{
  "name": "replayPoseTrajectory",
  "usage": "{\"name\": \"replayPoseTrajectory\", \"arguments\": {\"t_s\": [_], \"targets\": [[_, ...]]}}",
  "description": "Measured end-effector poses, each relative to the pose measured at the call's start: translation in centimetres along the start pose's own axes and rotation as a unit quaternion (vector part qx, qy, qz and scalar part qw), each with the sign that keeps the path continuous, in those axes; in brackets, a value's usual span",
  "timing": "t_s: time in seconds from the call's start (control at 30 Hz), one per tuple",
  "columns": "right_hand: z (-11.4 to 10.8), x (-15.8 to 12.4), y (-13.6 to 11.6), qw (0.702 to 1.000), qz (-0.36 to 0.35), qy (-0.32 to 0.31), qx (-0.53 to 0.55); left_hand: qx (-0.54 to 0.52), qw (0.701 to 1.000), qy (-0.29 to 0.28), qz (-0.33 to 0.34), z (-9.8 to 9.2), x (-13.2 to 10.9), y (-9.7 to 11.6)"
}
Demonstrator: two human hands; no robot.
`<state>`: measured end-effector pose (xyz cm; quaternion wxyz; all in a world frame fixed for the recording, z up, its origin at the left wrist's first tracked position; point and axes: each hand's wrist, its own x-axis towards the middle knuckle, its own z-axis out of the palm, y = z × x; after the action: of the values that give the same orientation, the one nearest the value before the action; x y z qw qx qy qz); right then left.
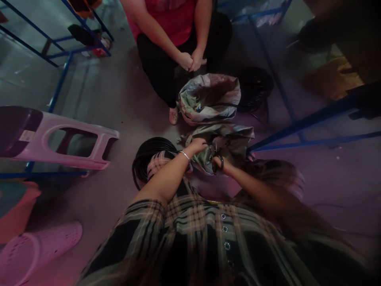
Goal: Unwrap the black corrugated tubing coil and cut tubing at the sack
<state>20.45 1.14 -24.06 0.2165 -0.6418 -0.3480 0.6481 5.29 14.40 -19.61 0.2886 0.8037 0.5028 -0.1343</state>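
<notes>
My left hand (199, 145), with a silver bangle at the wrist, is closed in a pinch over an open woven sack (235, 140) between my knees. A short dark bit shows at its fingertips, too small to name. My right hand (219, 163), a dark band round its wrist, is closed at the sack's near right side; its fingers are dim, and what they hold cannot be made out. Left of the sack, beside my knee, lies a coil of black cable (154, 143). Just beyond stands a second open sack (212, 115) with a black strand over its rim.
Opposite me a person (169, 24) sits with both hands together. Another black coil (255, 89) lies right of the far sack. A plastic stool (74, 139) and a pink perforated basket (56, 240) are at left. Blue metal frame bars (297, 127) run along the right.
</notes>
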Motion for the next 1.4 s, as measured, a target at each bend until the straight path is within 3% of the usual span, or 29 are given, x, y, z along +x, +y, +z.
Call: {"name": "replayPoseTrajectory", "arguments": {"t_s": [0.1,0.27,0.97,1.17,1.3,1.4], "targets": [[0.1,0.7,0.7,0.999,0.012,-0.033,0.004,-0.017,1.0,0.005,0.001,-0.3,-0.2,0.2],[-0.2,1.5,1.4,0.998,-0.033,-0.056,-0.008,-0.03,0.999,0.004,0.011,-0.4,-0.3,0.6],[-0.1,0.9,0.3,1.0,-0.02,-0.009,-0.019,-0.027,0.999,-0.012,0.039,0.2,-0.3,0.8],[-0.6,0.7,-0.4,0.987,-0.038,0.047,-0.15,-0.044,0.998,0.001,0.053,0.4,-0.2,0.6],[-1.1,0.0,-2.3,0.942,-0.04,0.097,-0.319,-0.106,0.992,0.019,0.063,0.8,0.2,0.2],[-1.5,-0.9,-4.2,0.914,-0.026,0.111,-0.389,-0.166,0.982,0.032,0.081,1.0,0.6,-0.1]]}}
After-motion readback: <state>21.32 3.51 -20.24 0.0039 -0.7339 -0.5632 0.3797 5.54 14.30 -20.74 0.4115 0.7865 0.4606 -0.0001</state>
